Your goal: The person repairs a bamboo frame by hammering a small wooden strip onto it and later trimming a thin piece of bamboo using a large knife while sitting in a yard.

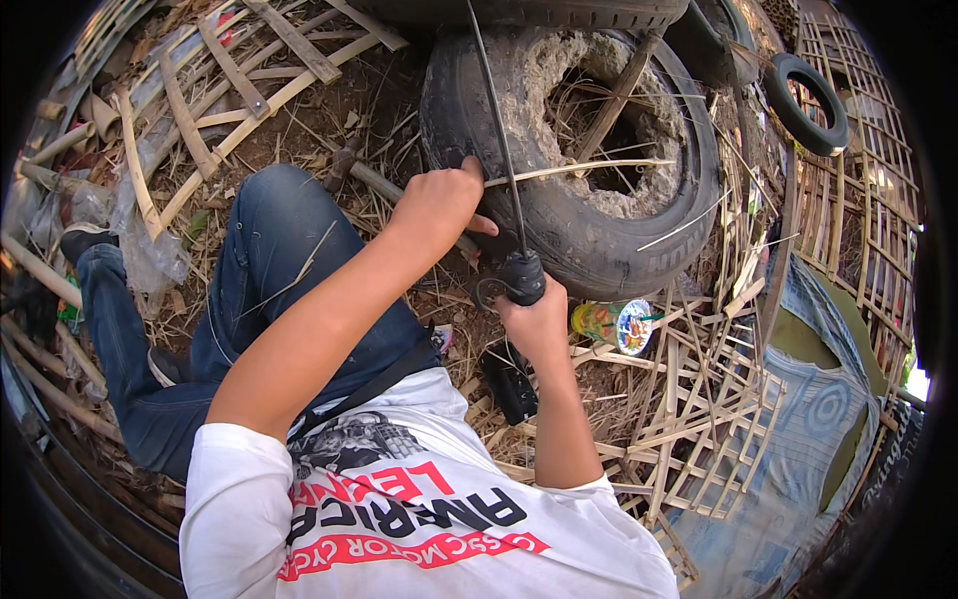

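Note:
My right hand [540, 321] is closed around the black wrapped handle [523, 278] of a long knife [499, 110]. Its thin dark blade is seen edge-on and points away from me across the tire. In my left hand [437, 205] is a pale, narrow bamboo strip [599, 165], pinched between the fingers. The strip crosses the blade and sticks out to the right over the tire; whether it touches the blade I cannot tell. Just beyond both hands lies a worn tire [599, 240] with crumbly grey material lining its inside.
A patterned cup [611, 325] lies beside the tire. Woven bamboo lattice [699, 429] spreads at the right, near denim cloth [798, 429]. More lattice [239, 90] stands at upper left. A small black tire [806, 104] is at upper right. A black object [509, 383] lies by my right wrist.

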